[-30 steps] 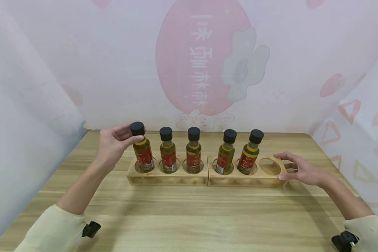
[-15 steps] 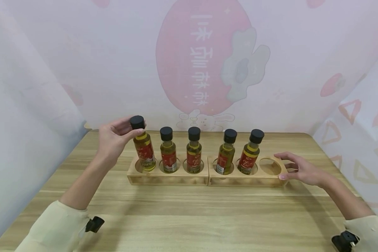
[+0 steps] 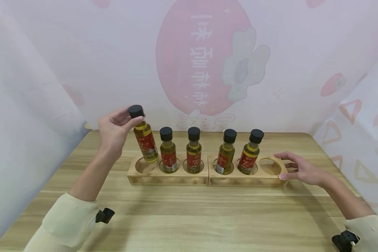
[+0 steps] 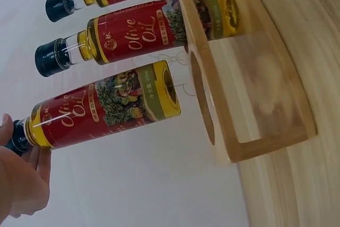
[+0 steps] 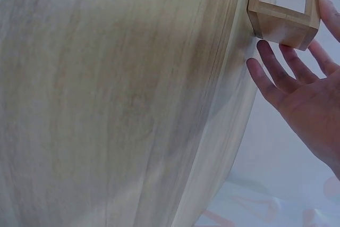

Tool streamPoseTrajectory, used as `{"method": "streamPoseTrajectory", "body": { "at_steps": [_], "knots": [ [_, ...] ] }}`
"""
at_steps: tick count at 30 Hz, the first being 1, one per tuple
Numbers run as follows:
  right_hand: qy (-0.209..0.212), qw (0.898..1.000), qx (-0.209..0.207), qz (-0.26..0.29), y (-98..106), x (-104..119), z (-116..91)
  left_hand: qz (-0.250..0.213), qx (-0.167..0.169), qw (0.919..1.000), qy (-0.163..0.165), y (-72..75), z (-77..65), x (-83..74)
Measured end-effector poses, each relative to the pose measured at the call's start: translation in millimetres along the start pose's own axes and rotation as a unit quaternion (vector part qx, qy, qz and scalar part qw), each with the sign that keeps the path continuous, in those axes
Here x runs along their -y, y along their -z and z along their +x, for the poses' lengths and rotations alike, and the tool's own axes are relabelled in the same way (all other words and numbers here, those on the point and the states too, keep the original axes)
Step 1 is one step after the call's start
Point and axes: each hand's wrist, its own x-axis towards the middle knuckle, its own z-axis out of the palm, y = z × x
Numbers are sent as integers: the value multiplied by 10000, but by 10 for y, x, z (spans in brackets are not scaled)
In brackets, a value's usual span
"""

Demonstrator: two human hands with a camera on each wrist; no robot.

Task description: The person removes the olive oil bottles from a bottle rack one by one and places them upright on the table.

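Observation:
My left hand [image 3: 113, 131] pinches an olive oil bottle [image 3: 146, 141] by its black cap, thumb in front and fingers behind. Tilted slightly, the bottle hangs above the leftmost hole of the left wooden bottle rack [image 3: 170, 180]; in the left wrist view, a gap separates its base from the rack. Two more bottles [image 3: 168, 154] stand in that rack's other holes. Against its right end sits a second wooden bottle rack [image 3: 249, 182] with two bottles [image 3: 249, 157] and a bare right hole. My right hand [image 3: 305, 169] holds that rack's right end between thumb and forefinger.
Both racks stand in a row on a wood-grain table [image 3: 189, 217]. A printed pale curtain [image 3: 129, 63] hangs behind the table, with further cloth at both sides. Black wrist cameras [image 3: 105, 215] stick out from both cream sleeves.
My left hand has lifted the leftmost bottle up out of its hole, tilting it a little more. The right hand and the other bottles have stayed in place.

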Motion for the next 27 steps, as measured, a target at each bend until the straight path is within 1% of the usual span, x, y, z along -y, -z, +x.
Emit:
{"method": "streamPoseTrajectory", "body": {
  "at_steps": [5, 8, 15, 19, 22, 27],
  "knots": [
    [2, 10000, 8, 35, -3, 5, 3, -109, -252, 9996, 88, -46, 84, -21],
    [-22, 10000, 14, 35, -5, 6, 6, -143, -322, 9992, 162, -60, 131, -15],
    [-40, 10000, 9, 60, -7, 0, 3, -75, -545, 9981, 273, -79, 246, 56],
    [35, 9999, 8, 135, -6, -5, 5, 12, -709, 9966, 428, -79, 316, 95],
    [66, 9998, 22, 197, -3, -11, 8, 87, -768, 9954, 562, -75, 365, 119],
    [77, 9998, 11, 204, 4, -28, 15, 200, -745, 9950, 631, -66, 437, 165]
  ]
}}
